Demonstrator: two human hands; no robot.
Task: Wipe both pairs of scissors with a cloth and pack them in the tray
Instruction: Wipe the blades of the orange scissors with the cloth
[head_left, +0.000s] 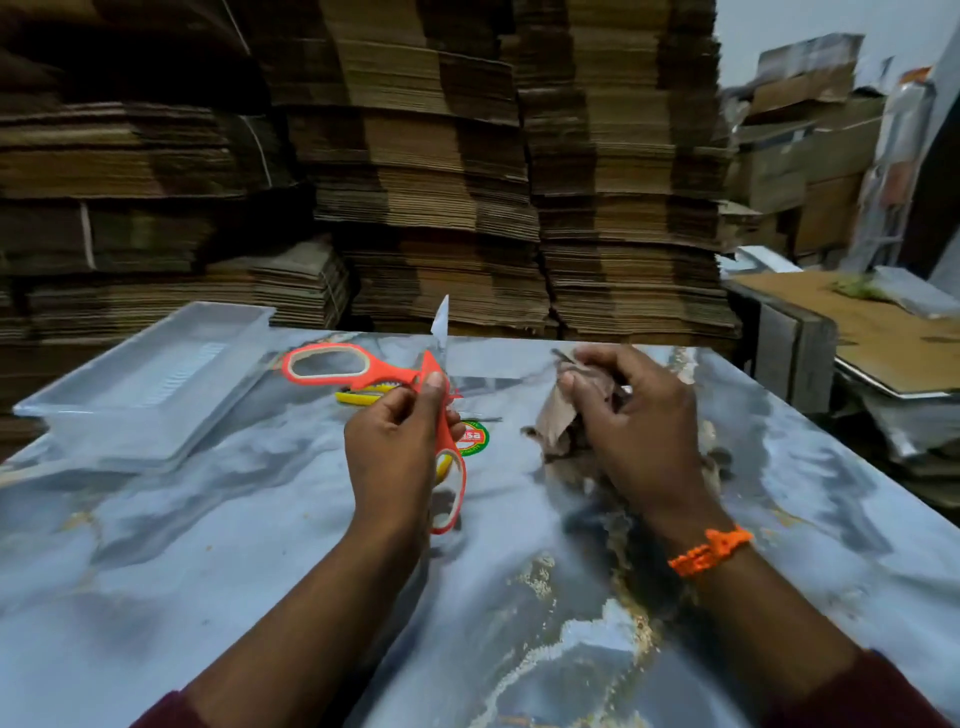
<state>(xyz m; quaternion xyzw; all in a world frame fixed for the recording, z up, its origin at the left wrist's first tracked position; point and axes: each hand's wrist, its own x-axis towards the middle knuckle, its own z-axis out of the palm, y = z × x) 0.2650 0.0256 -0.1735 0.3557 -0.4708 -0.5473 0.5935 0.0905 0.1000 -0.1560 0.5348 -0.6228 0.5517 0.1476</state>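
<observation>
My left hand (397, 441) grips the orange-handled scissors (363, 371) near the pivot. They are spread wide open, one handle loop pointing left, the other hanging down beside my wrist, and one blade sticks up toward the back. The yellow-handled scissors (358, 398) lie on the table just behind my left hand, mostly hidden. My right hand (631, 431) clutches a crumpled brownish cloth (558, 421) just right of the scissors, apart from the blade. A clear plastic tray (93, 415) sits at the table's left, with nothing in it.
The marbled blue-grey table (260, 545) fills the foreground. A round green and red sticker (475, 436) is on it between my hands. Tall stacks of flattened cardboard (415, 156) rise behind the table. A cluttered bench (857, 322) stands at the right.
</observation>
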